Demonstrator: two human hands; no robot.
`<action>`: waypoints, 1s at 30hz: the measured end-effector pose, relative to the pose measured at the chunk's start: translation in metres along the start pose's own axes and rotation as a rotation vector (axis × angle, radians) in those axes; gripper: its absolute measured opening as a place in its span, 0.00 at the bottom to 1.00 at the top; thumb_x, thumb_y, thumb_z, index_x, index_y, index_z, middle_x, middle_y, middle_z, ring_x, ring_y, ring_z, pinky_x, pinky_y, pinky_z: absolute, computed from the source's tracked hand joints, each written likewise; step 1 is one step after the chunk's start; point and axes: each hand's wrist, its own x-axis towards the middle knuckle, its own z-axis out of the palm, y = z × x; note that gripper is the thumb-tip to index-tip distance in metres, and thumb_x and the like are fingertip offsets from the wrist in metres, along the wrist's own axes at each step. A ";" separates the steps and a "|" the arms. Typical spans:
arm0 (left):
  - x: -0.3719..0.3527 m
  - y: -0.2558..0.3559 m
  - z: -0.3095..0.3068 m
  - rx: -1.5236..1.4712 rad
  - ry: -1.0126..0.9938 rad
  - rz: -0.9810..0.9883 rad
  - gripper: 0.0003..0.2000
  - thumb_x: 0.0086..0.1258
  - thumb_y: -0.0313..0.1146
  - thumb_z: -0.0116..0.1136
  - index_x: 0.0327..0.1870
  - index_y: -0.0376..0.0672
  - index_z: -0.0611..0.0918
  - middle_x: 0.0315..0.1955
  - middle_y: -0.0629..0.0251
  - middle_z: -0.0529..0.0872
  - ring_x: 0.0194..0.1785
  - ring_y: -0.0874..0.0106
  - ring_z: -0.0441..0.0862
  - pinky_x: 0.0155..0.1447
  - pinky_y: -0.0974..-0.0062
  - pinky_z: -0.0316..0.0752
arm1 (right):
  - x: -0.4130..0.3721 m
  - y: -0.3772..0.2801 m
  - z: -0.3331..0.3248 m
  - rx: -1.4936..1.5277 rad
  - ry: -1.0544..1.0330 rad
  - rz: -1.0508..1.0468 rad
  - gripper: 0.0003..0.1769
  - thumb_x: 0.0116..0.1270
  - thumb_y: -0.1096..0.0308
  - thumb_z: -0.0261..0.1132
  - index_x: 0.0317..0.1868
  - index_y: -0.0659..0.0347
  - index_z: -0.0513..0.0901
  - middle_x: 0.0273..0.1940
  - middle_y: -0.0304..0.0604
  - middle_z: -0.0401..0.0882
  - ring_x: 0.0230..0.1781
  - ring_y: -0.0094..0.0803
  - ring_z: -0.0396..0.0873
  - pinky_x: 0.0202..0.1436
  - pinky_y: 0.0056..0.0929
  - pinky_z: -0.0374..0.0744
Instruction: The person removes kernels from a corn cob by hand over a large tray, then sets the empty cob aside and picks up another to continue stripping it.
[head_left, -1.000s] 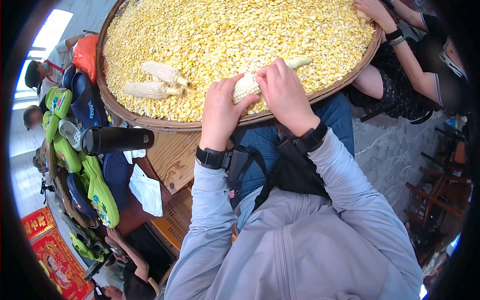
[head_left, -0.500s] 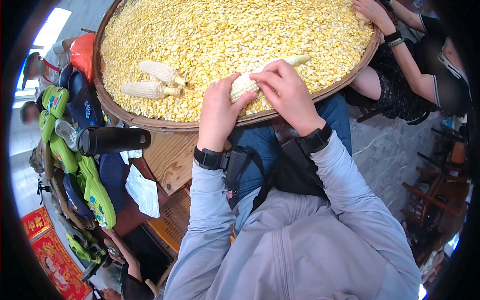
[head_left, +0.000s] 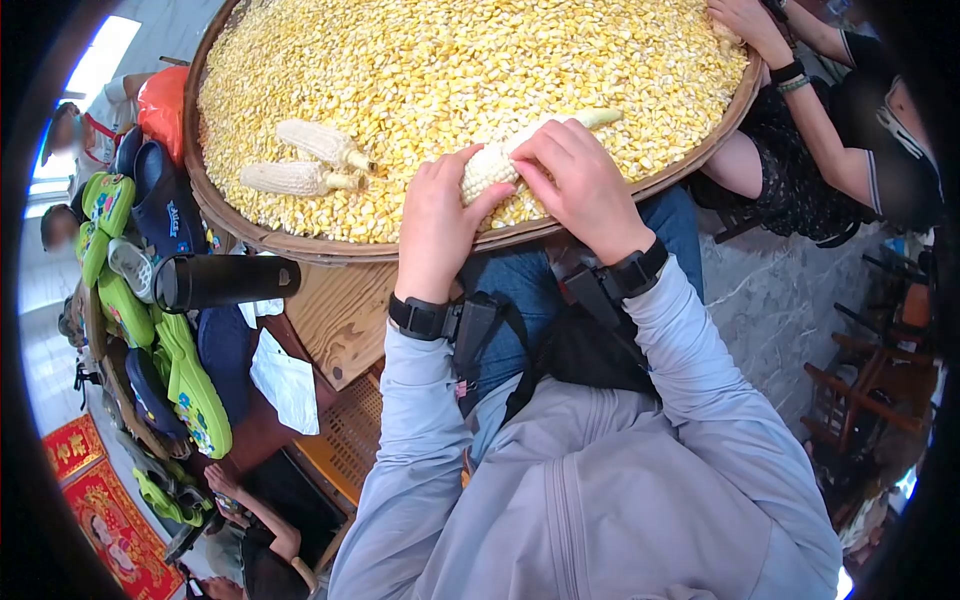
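Observation:
An ear of corn (head_left: 489, 170) lies across both hands, above the near rim of a wide round basket (head_left: 300, 250). My left hand (head_left: 437, 208) is closed round its left end, with the thumb along the near side. Against the upper part of the ear, my right hand (head_left: 580, 190) has its thumb and fingers pinched together; it covers part of the cob. The ear's pale green tip (head_left: 602, 117) sticks out past the right hand. Loose yellow and white kernels (head_left: 450, 70) fill the basket. Two bare cobs (head_left: 325, 143) rest on them to the left.
A black bottle (head_left: 228, 281) lies beside a wooden board (head_left: 340, 315) on the left. Green and blue clogs (head_left: 190, 385) are stacked farther left. Another person's hand (head_left: 745, 20) reaches into the basket at the upper right. Wooden chairs (head_left: 875, 380) stand on the right.
My right hand has shifted slightly right and downward along the ear, its fingers more curled. My left hand keeps its hold. At the lower left, another person's arm has moved up.

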 end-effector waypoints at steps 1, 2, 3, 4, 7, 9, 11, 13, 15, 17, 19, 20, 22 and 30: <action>0.000 0.000 0.000 0.004 -0.002 0.005 0.27 0.65 0.43 0.77 0.63 0.40 0.85 0.47 0.51 0.89 0.50 0.54 0.83 0.57 0.61 0.78 | 0.000 0.000 0.000 0.000 -0.001 0.000 0.07 0.67 0.74 0.72 0.41 0.61 0.82 0.40 0.45 0.80 0.41 0.47 0.79 0.47 0.41 0.78; 0.000 0.001 0.000 0.004 -0.002 0.005 0.27 0.65 0.43 0.77 0.63 0.40 0.85 0.47 0.51 0.89 0.50 0.54 0.83 0.57 0.61 0.78 | 0.001 0.000 0.001 0.010 -0.009 0.017 0.06 0.68 0.73 0.71 0.42 0.62 0.81 0.40 0.46 0.80 0.41 0.47 0.79 0.47 0.41 0.78; 0.000 0.001 0.000 0.010 -0.005 0.005 0.27 0.65 0.43 0.77 0.63 0.40 0.85 0.47 0.51 0.89 0.50 0.54 0.83 0.56 0.61 0.77 | 0.002 -0.001 0.001 0.019 -0.016 0.034 0.06 0.70 0.73 0.70 0.43 0.63 0.81 0.40 0.47 0.79 0.41 0.47 0.79 0.46 0.41 0.78; 0.000 0.001 0.000 0.017 -0.008 0.005 0.27 0.65 0.43 0.77 0.62 0.40 0.85 0.47 0.51 0.89 0.49 0.54 0.83 0.56 0.61 0.77 | 0.001 -0.001 0.005 0.019 -0.017 0.034 0.06 0.70 0.73 0.70 0.43 0.63 0.81 0.40 0.47 0.79 0.41 0.47 0.79 0.46 0.41 0.78; 0.000 -0.001 0.000 0.039 0.000 0.073 0.28 0.64 0.43 0.78 0.63 0.40 0.85 0.47 0.51 0.89 0.49 0.54 0.82 0.56 0.61 0.77 | 0.000 -0.002 0.012 0.112 0.050 0.250 0.06 0.72 0.72 0.67 0.42 0.63 0.78 0.40 0.49 0.77 0.44 0.47 0.79 0.50 0.43 0.78; 0.000 -0.001 0.000 0.034 0.004 0.070 0.28 0.64 0.43 0.78 0.63 0.40 0.85 0.47 0.52 0.89 0.49 0.54 0.82 0.56 0.61 0.77 | 0.005 -0.001 0.008 0.219 0.156 0.529 0.07 0.74 0.71 0.66 0.43 0.64 0.77 0.41 0.51 0.77 0.44 0.48 0.79 0.50 0.43 0.78; 0.000 0.000 0.000 0.029 0.007 0.069 0.28 0.64 0.43 0.78 0.63 0.40 0.85 0.46 0.52 0.88 0.49 0.54 0.82 0.56 0.60 0.77 | 0.005 0.000 0.003 0.250 0.117 0.576 0.09 0.73 0.68 0.69 0.43 0.63 0.78 0.42 0.49 0.78 0.46 0.47 0.79 0.52 0.43 0.77; -0.001 0.000 0.002 0.024 0.037 0.042 0.27 0.65 0.42 0.77 0.63 0.40 0.85 0.46 0.52 0.88 0.48 0.54 0.82 0.55 0.60 0.77 | 0.003 0.001 0.002 -0.015 0.017 0.342 0.12 0.72 0.62 0.72 0.48 0.59 0.82 0.46 0.46 0.80 0.55 0.47 0.78 0.61 0.46 0.75; 0.000 -0.002 0.003 0.017 0.032 0.052 0.27 0.66 0.42 0.77 0.63 0.40 0.85 0.46 0.52 0.88 0.48 0.55 0.82 0.55 0.60 0.77 | 0.003 -0.003 0.005 -0.071 0.075 0.262 0.15 0.72 0.59 0.73 0.51 0.58 0.83 0.50 0.45 0.81 0.61 0.47 0.76 0.67 0.49 0.70; -0.001 -0.002 0.001 0.011 0.023 0.063 0.27 0.66 0.42 0.77 0.63 0.40 0.85 0.46 0.52 0.88 0.48 0.55 0.82 0.55 0.60 0.77 | 0.002 -0.002 0.010 -0.127 0.135 0.186 0.18 0.71 0.56 0.73 0.54 0.56 0.84 0.53 0.44 0.82 0.67 0.48 0.73 0.73 0.53 0.66; 0.000 0.002 -0.001 -0.001 -0.015 -0.004 0.27 0.67 0.44 0.75 0.60 0.35 0.84 0.47 0.48 0.89 0.52 0.50 0.83 0.58 0.57 0.78 | -0.004 0.010 0.018 -0.210 0.075 0.226 0.22 0.70 0.51 0.73 0.57 0.55 0.85 0.60 0.43 0.81 0.75 0.50 0.68 0.81 0.59 0.57; 0.000 0.002 -0.001 -0.002 -0.015 -0.004 0.27 0.67 0.44 0.75 0.60 0.35 0.84 0.47 0.48 0.89 0.52 0.50 0.83 0.58 0.57 0.78 | -0.007 0.016 0.021 -0.210 0.075 0.226 0.22 0.70 0.51 0.73 0.57 0.55 0.85 0.60 0.43 0.81 0.75 0.50 0.68 0.81 0.59 0.57; 0.001 0.001 0.000 -0.014 -0.023 0.003 0.27 0.67 0.44 0.75 0.61 0.35 0.84 0.47 0.47 0.89 0.52 0.49 0.83 0.58 0.56 0.78 | -0.006 0.018 0.021 -0.194 -0.031 0.295 0.24 0.70 0.48 0.73 0.57 0.54 0.84 0.63 0.42 0.80 0.76 0.49 0.67 0.82 0.62 0.54; 0.001 -0.005 0.003 -0.028 0.005 0.012 0.27 0.68 0.45 0.74 0.61 0.35 0.84 0.48 0.45 0.89 0.54 0.48 0.83 0.59 0.56 0.78 | -0.007 0.018 0.020 -0.123 0.004 0.207 0.26 0.69 0.47 0.73 0.57 0.57 0.83 0.58 0.44 0.81 0.71 0.48 0.72 0.81 0.62 0.58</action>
